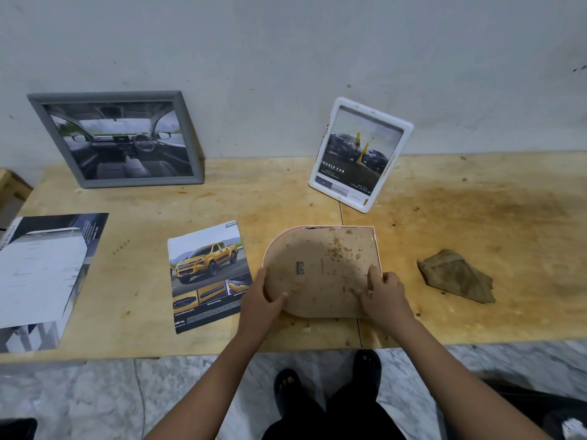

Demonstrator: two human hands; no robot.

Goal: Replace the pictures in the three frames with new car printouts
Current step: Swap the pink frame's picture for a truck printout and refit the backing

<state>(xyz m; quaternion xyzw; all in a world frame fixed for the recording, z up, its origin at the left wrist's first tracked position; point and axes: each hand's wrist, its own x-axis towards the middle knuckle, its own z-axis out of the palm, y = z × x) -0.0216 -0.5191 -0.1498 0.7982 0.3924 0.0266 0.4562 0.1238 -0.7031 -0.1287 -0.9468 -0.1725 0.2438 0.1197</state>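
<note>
— Where is the third frame?
— The pink frame (pixel 320 271) lies face down on the table (pixel 476 217), its stained brown backing up (one end is rounded). The left grip (pixel 260 300) curls round its rounded edge at 8 o'clock, thumb on the backing. The right grip (pixel 384 296) pinches the straight edge at 4 o'clock.
— And the printout?
— The yellow pickup printout (pixel 208 274) lies flat at 9 o'clock of that frame, just beside it.
— The other frames?
— The grey frame (pixel 117 138) leans on the wall at 10 o'clock and shows a car interior. The white frame (pixel 360 154) stands tilted at 1 o'clock. A brown rag (pixel 457 276) lies at 3 o'clock, and a brochure (pixel 41 274) far out at 9.
</note>
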